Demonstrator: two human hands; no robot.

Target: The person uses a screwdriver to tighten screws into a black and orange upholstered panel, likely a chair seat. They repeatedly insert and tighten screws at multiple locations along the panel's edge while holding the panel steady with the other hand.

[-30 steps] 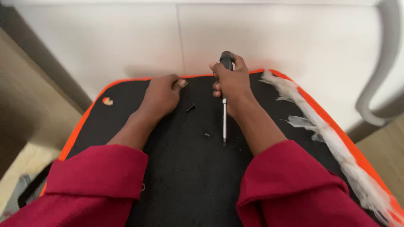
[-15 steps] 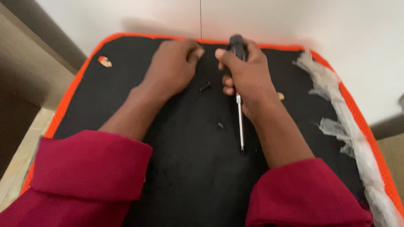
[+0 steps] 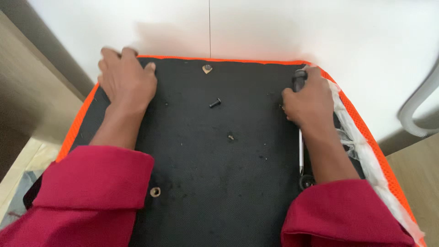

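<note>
A black fabric-covered panel (image 3: 219,174) with an orange mesh edge lies in front of me. My left hand (image 3: 125,80) rests on its far left corner, fingers curled over the rim. My right hand (image 3: 308,103) is at the far right edge, closed around the black handle of a screwdriver (image 3: 300,151) whose metal shaft points back toward me along my forearm. A small black bolt (image 3: 215,103) lies loose on the panel between my hands. Both arms wear red sleeves.
A screw hole (image 3: 207,68) shows near the far edge, another (image 3: 155,191) near my left sleeve, and a small hole (image 3: 231,136) mid-panel. Torn white plastic wrap (image 3: 361,146) runs along the right edge. A white wall is behind, a grey hose (image 3: 418,105) at right.
My hands have moved apart from the middle of the panel: the left to the far left corner, the right with the screwdriver to the right edge. The bolt stays between them.
</note>
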